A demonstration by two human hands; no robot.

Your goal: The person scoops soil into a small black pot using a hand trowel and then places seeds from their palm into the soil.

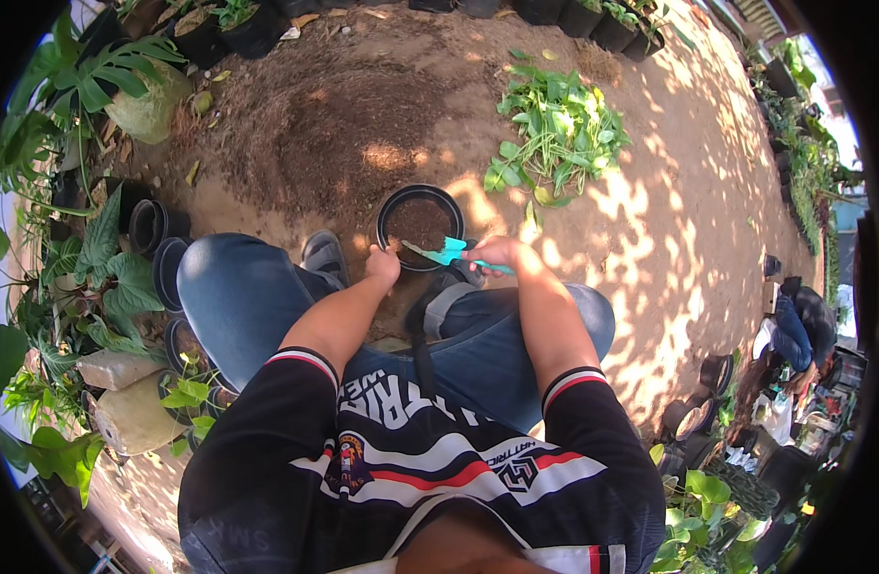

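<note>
A round black plastic plant pot [419, 188] stands on the ground between my feet, with brown soil [416, 224] in it. My left hand [383, 264] grips the pot's rim at the near left, its fingers partly hidden. My right hand [493, 256] is closed around the handle of a turquoise hand trowel [450, 251]. The trowel's blade reaches leftward over the near part of the pot, with soil on its tip. Whether the blade touches the soil in the pot cannot be told.
A heap of cut green leafy vines [561, 133] lies beyond the pot to the right. Loose dark soil [324, 136] covers the ground ahead. Black pots [168, 273] and plants line the left side. Another person [802, 326] is low down at the far right.
</note>
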